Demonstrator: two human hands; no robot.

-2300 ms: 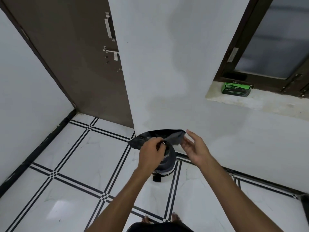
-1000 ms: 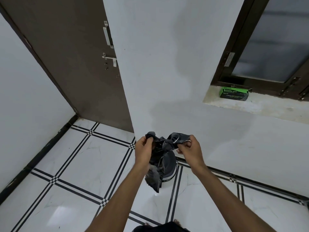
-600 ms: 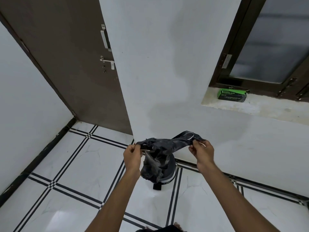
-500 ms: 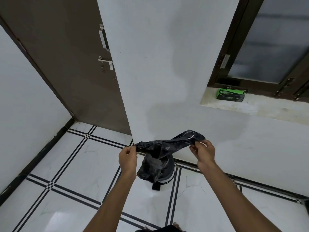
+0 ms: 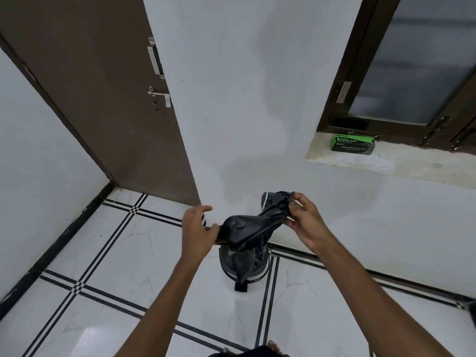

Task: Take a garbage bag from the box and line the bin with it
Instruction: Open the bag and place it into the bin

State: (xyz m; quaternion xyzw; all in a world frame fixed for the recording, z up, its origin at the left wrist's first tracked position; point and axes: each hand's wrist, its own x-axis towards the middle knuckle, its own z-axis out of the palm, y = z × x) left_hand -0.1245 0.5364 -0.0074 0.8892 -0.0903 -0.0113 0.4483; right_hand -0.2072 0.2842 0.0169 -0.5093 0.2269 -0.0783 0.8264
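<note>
Half a second back I had the thin black plastic garbage bag [image 5: 253, 225] stretched flat between both hands; now its far end has bunched upward in my right hand [image 5: 305, 222] and my left hand [image 5: 198, 231] has slid in toward the middle. Right fingers are pinched shut on the crumpled mouth end, where a pale drawstring edge shows. Left thumb and lower fingers clamp the opposite fold, while the upper fingers are spread loose above it.

Below the bag, on the white tiled floor [image 5: 108, 266], stands the small round dark bin with a pale band near its rim [image 5: 260, 273], mostly hidden by the hanging plastic (I cannot tell whether the bag's tail touches it or only dangles in front). On the pale stone window sill [image 5: 401, 166], well apart from my hands, the green cardboard garbage-bag box [image 5: 352, 144] lies.

My judgement: the step in hand is finding and opening the mouth. To do it well I should rub the two layers apart at the drawstring edge with the right fingertips, then pull the rim wide with both hands and let the body fall straight over the bin. Thin film clings, so a short shake should help.
</note>
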